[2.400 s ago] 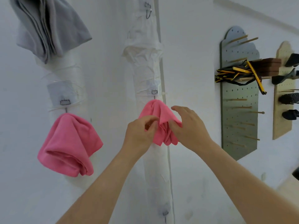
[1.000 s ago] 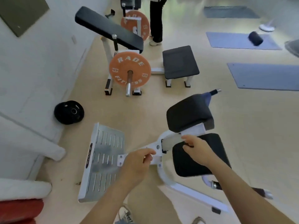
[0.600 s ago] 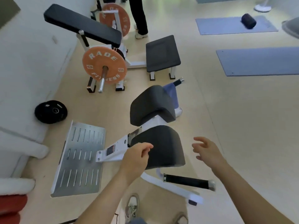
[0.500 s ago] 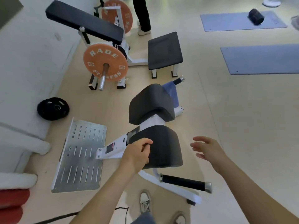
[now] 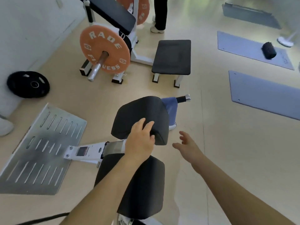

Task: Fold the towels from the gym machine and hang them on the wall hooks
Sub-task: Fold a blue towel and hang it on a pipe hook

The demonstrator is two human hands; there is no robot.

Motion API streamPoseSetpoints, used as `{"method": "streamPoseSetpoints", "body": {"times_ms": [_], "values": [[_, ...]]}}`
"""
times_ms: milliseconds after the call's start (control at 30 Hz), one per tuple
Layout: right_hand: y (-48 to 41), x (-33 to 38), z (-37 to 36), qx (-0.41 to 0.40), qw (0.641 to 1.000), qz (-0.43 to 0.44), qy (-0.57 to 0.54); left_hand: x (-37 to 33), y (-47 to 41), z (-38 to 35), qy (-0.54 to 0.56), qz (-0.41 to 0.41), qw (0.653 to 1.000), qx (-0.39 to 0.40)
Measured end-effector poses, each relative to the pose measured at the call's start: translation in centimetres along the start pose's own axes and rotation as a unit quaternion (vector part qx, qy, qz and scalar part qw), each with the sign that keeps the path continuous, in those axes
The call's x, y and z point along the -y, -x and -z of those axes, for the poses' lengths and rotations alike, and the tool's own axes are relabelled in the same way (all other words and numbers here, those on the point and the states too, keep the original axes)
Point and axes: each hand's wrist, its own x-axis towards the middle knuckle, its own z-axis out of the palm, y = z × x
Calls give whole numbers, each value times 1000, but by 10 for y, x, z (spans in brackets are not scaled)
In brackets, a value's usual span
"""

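Observation:
A blue towel (image 5: 170, 109) hangs over the handle bar of the gym machine, mostly hidden behind the machine's upper black pad (image 5: 141, 114). My left hand (image 5: 140, 140) rests on the near edge of that pad, fingers spread on it, holding nothing. My right hand (image 5: 188, 144) hovers open to the right of the pad, fingers apart, below and a little right of the towel, not touching it. No wall hooks are in view.
The machine's lower black pad (image 5: 139, 184) is right below me, its metal footplate (image 5: 40, 150) to the left. Further off stand a bench with an orange weight plate (image 5: 105, 49), a black stool (image 5: 172, 56), a black plate (image 5: 27, 84), floor mats (image 5: 263, 91) and a person's legs (image 5: 159, 15).
I turned from the wall hooks and the pink towel down to the gym machine. Both hands moved forward; my left hand came to rest on the upper pad, my right reached toward the blue towel.

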Motion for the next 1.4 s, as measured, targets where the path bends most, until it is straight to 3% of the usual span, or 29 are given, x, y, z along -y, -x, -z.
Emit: {"method": "streamPoseSetpoints", "body": {"times_ms": [234,400,500,601,701,901,1001,1134,1301,1368,1401], "values": [[-124,41,26,13,998,12,-53,3,-67,-62,-95,115,989,21],[-236,41,35,50,991,-20,-122,-4,-80,-97,-163,183,964,-102],[-281,30,36,79,993,-6,-84,-4,-89,-106,-169,213,954,-125],[-287,25,44,99,992,7,-73,-10,-90,-108,-163,240,951,-102],[-275,44,54,124,982,-7,-140,-13,-90,-104,-157,260,949,-86],[-267,45,50,151,982,-72,-93,-17,-90,-100,-131,277,948,-87],[-275,53,41,128,977,-96,-142,-13,-94,-101,-139,270,947,-103],[-266,54,36,83,995,-28,-52,-14,-94,-102,-134,277,946,-100],[-217,98,48,178,977,99,-64,-18,-101,-85,-23,324,945,-32],[-187,115,46,240,962,96,-86,-24,-107,-58,153,333,929,-49],[-175,120,44,263,956,80,-106,-30,-109,-46,270,320,905,-78]]}}
